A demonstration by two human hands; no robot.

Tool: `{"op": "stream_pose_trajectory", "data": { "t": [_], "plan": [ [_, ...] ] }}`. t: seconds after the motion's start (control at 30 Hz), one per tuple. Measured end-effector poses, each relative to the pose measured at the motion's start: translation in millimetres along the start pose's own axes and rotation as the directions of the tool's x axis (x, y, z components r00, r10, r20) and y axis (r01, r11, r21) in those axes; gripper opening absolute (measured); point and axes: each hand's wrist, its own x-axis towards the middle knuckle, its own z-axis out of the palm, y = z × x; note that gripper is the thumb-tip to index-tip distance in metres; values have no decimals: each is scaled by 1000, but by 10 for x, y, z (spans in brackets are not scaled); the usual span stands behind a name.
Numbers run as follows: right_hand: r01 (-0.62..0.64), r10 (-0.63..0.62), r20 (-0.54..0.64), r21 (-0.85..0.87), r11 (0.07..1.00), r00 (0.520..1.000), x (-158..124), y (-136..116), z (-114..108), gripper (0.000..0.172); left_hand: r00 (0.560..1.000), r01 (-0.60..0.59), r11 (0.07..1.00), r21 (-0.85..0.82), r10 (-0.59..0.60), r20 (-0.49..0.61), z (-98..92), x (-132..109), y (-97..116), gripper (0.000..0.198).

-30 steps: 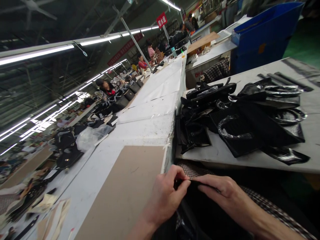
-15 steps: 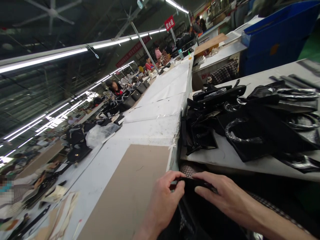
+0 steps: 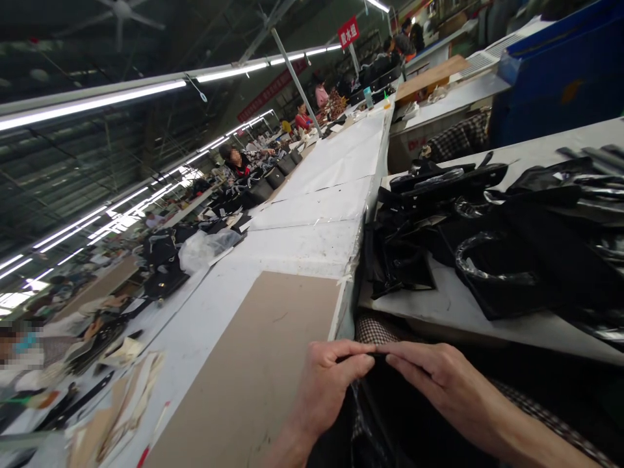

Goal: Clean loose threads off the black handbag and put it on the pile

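A black handbag [image 3: 404, 416] lies low in front of me, over a checked cloth [image 3: 373, 330]; its lower part is dark and hard to make out. Its top edge is pinched between the thumb and fingers of my left hand [image 3: 326, 377]. My right hand [image 3: 439, 374] is closed on the same edge from the other side, with the fingertips of both hands almost meeting. A strip of clear plastic [image 3: 361, 416] hangs below my left hand. Just left of my hands is a flat beige board [image 3: 253, 364] on the white table [image 3: 312, 240].
On the side table [image 3: 458, 299] to the right lie several black handbags [image 3: 492, 286] with plastic-wrapped handles. A blue bin [image 3: 556, 91] stands behind it. A crumpled plastic bag [image 3: 202, 250], black bags and cut strips [image 3: 121, 403] line the left side. Other people sit farther off.
My fingertips have come closer together along the bag's edge, hiding more of it. The view has shifted slightly, so the surroundings appear a little farther right.
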Motion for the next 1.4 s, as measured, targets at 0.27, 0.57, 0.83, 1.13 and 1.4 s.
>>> {"op": "stream_pose_trajectory", "data": {
  "t": [0.27, 0.57, 0.83, 1.13, 1.4],
  "plan": [
    [10, -10, -18, 18, 1000, 1000, -19, 1, 10, 30, 999, 10, 999, -54, -7, 44, 34, 17, 60, 17],
    [117, -122, -67, -64, 991, 990, -156, 42, 63, 30, 991, -102, 994, -25, 100, -83, 212, -199, 21, 11],
    [346, -370, 0, -352, 870, 929, -183, 54, 175, 33, 931, 97, 993, -67, -114, -346, 331, -508, 19, 11],
    [540, -551, 44, -282, 793, 833, -235, 47, 176, 38, 854, 27, 999, -35, -41, -518, 471, -725, -6, 25],
    [630, -667, 67, -411, 659, 742, -341, -74, 114, 39, 837, -26, 996, -88, -27, -547, 533, -882, 4, 22]
  ]
}}
